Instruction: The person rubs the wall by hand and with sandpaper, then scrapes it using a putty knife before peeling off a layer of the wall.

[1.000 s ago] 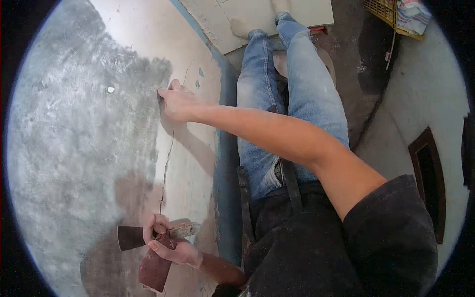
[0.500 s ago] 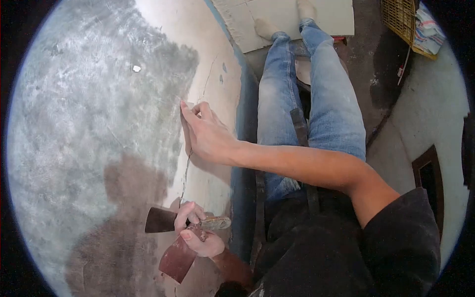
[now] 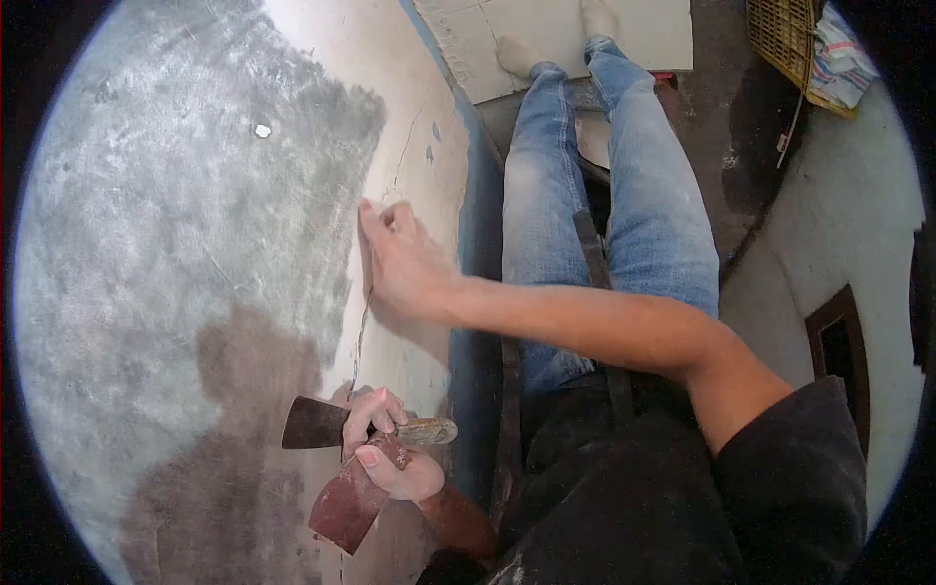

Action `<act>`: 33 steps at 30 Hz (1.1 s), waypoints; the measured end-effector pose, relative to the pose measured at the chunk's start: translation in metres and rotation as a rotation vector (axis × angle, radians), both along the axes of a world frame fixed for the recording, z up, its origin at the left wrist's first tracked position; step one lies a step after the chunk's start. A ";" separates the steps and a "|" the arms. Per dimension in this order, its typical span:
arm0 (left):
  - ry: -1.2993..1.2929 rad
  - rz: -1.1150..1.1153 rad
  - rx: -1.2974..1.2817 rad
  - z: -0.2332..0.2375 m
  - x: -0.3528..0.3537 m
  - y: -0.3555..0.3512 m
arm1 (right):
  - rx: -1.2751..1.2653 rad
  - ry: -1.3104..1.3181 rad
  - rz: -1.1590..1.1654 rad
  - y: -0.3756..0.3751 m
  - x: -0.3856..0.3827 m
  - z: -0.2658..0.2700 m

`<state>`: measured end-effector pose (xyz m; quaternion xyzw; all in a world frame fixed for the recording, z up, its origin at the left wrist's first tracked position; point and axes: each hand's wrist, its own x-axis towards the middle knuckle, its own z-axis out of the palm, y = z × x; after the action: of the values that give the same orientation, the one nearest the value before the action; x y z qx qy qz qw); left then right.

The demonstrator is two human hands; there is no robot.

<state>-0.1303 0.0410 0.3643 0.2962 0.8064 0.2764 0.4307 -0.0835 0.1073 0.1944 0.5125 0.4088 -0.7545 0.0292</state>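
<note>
My right hand (image 3: 414,268) is pressed to the wall over a thin crack (image 3: 361,336), its fingers bent and slightly blurred. Whatever lies under those fingers is hidden. Lower down, my left hand (image 3: 409,473) is closed around a putty knife (image 3: 317,423) with a dark metal blade and a worn, pale handle. The same hand pinches a reddish-brown flat piece (image 3: 349,507), which looks like sandpaper, under its thumb. Pale dust coats the fingers. Around the crack runs a whitish band (image 3: 409,156), bordering the grey, patchy wall surface (image 3: 214,205).
A blue strip (image 3: 478,224) edges the wall beside my legs (image 3: 624,175). My feet rest on a white board (image 3: 653,39). A yellow plastic crate (image 3: 780,44) with striped cloth (image 3: 843,58) stands at upper right, near a dark-framed opening (image 3: 843,341).
The view has shifted slightly. My right hand stays at the crack and is now blurred by motion. My left hand keeps hold of the putty knife and the reddish-brown piece.
</note>
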 end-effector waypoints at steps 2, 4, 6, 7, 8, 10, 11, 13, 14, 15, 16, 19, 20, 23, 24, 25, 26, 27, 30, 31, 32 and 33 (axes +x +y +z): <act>0.039 0.028 0.000 -0.004 0.004 -0.002 | 0.042 0.092 -0.027 -0.006 0.005 0.020; 0.045 0.075 -0.002 -0.009 0.010 0.001 | 0.084 0.166 -0.055 -0.015 0.011 0.030; 0.024 0.086 -0.001 -0.009 0.012 0.005 | 0.058 0.095 -0.008 -0.008 0.010 0.013; 0.020 0.089 -0.001 -0.008 0.011 0.005 | 0.045 0.064 0.014 -0.006 0.009 0.008; 0.010 0.086 0.016 -0.006 0.010 0.005 | 0.032 0.066 0.024 -0.005 0.007 0.013; -0.010 0.081 0.053 -0.006 0.009 0.004 | 0.007 0.067 0.044 -0.004 0.005 0.028; 0.026 0.110 0.041 -0.007 0.010 0.004 | 0.003 0.126 0.027 -0.006 0.007 0.037; 0.091 0.171 0.008 -0.007 0.015 0.006 | -0.012 0.234 -0.006 -0.014 0.017 0.052; 0.070 0.163 0.022 -0.007 0.015 0.007 | -0.013 0.225 0.005 -0.013 0.017 0.051; 0.052 0.154 0.039 -0.006 0.012 0.008 | -0.010 0.198 0.001 -0.012 0.017 0.046; 0.038 0.145 0.059 -0.005 0.010 0.008 | -0.004 0.174 -0.003 -0.011 0.015 0.041; 0.051 0.095 0.126 -0.003 0.002 0.004 | 0.062 0.194 -0.033 -0.018 0.013 0.058; 0.068 0.103 0.121 -0.003 0.002 0.004 | 0.090 0.210 -0.044 -0.022 0.014 0.064; 0.109 0.119 0.107 -0.005 0.005 0.007 | 0.073 0.260 -0.052 -0.030 0.017 0.064; 0.126 0.116 0.112 -0.005 0.007 0.010 | 0.083 0.230 -0.047 -0.030 0.017 0.060; 0.144 0.112 0.118 -0.005 0.007 0.011 | 0.094 0.201 -0.043 -0.028 0.016 0.052; 0.119 0.108 0.123 -0.004 0.006 0.010 | 0.105 0.172 -0.040 -0.027 0.014 0.047; 0.092 0.104 0.129 -0.002 0.003 0.006 | 0.087 0.204 -0.047 -0.028 0.015 0.052; 0.040 0.054 0.156 -0.004 -0.002 0.006 | 0.063 0.250 -0.051 -0.031 0.022 0.067; 0.030 0.031 0.168 -0.005 -0.004 0.007 | 0.080 0.242 -0.044 -0.029 0.023 0.064; 0.055 0.018 0.172 -0.004 -0.006 0.001 | 0.097 0.236 -0.039 -0.028 0.024 0.062; 0.084 0.002 0.179 -0.004 -0.008 -0.006 | 0.086 0.227 -0.035 -0.028 0.023 0.058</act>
<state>-0.1388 0.0353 0.3599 0.3439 0.7960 0.3355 0.3681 -0.0605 0.0794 0.2529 0.4318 0.4323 -0.7899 -0.0522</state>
